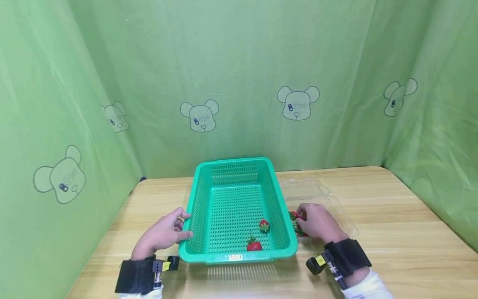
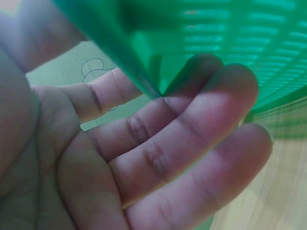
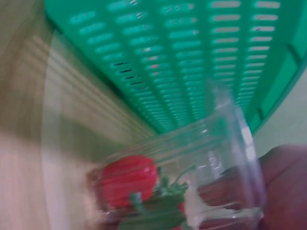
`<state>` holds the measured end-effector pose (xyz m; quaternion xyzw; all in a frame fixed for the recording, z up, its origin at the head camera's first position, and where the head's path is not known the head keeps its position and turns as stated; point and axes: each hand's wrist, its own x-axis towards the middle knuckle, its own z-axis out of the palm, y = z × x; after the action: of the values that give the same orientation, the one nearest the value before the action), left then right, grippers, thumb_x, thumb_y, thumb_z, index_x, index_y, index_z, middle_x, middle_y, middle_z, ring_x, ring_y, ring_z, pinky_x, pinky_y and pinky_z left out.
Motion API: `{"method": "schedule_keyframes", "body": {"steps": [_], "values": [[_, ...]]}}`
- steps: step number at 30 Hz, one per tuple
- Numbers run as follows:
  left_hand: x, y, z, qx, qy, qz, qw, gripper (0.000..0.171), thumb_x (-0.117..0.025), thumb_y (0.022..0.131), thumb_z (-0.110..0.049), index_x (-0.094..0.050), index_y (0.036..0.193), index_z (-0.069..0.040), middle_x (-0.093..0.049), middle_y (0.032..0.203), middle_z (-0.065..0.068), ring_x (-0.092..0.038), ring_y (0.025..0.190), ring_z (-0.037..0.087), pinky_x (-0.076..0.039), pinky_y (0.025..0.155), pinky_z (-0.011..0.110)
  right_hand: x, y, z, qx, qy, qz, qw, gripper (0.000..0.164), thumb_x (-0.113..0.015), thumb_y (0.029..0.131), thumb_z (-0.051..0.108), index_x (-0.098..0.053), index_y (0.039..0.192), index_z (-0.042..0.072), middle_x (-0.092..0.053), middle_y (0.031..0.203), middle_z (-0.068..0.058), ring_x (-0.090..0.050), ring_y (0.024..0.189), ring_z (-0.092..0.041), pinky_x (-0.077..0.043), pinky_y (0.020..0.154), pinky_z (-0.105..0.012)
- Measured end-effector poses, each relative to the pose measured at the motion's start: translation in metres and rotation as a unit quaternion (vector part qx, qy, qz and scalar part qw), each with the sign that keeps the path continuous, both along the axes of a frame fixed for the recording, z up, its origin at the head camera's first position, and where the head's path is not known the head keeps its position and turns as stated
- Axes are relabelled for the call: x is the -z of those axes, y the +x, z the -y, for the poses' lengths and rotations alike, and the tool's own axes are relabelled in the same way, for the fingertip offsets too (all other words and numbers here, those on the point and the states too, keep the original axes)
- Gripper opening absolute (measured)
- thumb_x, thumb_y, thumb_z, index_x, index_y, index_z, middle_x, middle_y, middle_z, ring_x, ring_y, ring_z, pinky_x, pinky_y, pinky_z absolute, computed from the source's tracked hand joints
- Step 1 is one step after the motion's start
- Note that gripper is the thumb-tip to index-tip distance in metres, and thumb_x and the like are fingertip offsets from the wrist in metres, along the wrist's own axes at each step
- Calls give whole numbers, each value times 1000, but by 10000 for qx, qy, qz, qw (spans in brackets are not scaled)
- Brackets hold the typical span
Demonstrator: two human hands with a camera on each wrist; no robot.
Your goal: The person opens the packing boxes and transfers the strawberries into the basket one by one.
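Note:
A green plastic basket (image 1: 239, 257) stands on the table with two strawberries inside: one strawberry (image 1: 254, 245) near its front wall and a smaller strawberry (image 1: 264, 226) farther back. My left hand (image 1: 164, 234) holds the basket's left rim, its fingers bent against the outer side in the left wrist view. To the right of the basket lies a clear plastic box (image 1: 341, 211) with several strawberries (image 3: 128, 181) in it. My right hand (image 1: 319, 220) reaches down among them, fingers bent. In the blurred right wrist view, fingers show through the clear wall; whether they pinch a strawberry is unclear.
A wooden table (image 1: 403, 216) carries everything. The clear box's raised back part (image 1: 304, 187) lies beyond the right hand, beside the basket. A green curtain (image 1: 242, 83) with bear-like outlines encloses the table at the back and both sides.

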<state>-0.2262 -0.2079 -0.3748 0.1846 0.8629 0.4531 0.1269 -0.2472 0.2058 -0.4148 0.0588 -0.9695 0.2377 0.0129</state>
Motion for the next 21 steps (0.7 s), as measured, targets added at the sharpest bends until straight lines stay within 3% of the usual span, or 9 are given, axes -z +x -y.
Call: {"method": "schedule_keyframes", "body": {"steps": [3,8,14,21], "values": [[0,0,0,11,8,-8,10000,39,-68,84,-9,-44,112,4,-62,87,13,-62,76,22,-55,67,38,4,-2,-1,-50,92,225,9997,18,-68,82,10,-65,97,2,-63,83,-9,-54,69,-21,-48,59,-36],[0,-1,-1,19,-60,-99,9999,37,-69,83,-9,-45,109,4,-62,86,13,-61,75,21,-53,67,37,7,-4,-4,-205,244,209,9993,20,-66,77,6,-66,96,3,-65,86,-10,-56,74,-24,-50,64,-42],[2,-2,-1,77,-107,-121,9998,35,-69,84,-11,-44,106,1,-62,88,13,-61,75,21,-53,66,38,10,-4,-3,-107,144,578,9982,17,-65,77,7,-67,93,7,-60,78,-7,-52,65,-20,-43,53,-32],[4,-3,2,176,4,-113,9998,36,-68,85,-10,-43,107,2,-63,85,12,-63,74,21,-55,67,44,10,-8,-3,-235,142,527,9982,15,-65,74,5,-68,88,8,-60,76,-5,-52,65,-20,-44,55,-33]]}}
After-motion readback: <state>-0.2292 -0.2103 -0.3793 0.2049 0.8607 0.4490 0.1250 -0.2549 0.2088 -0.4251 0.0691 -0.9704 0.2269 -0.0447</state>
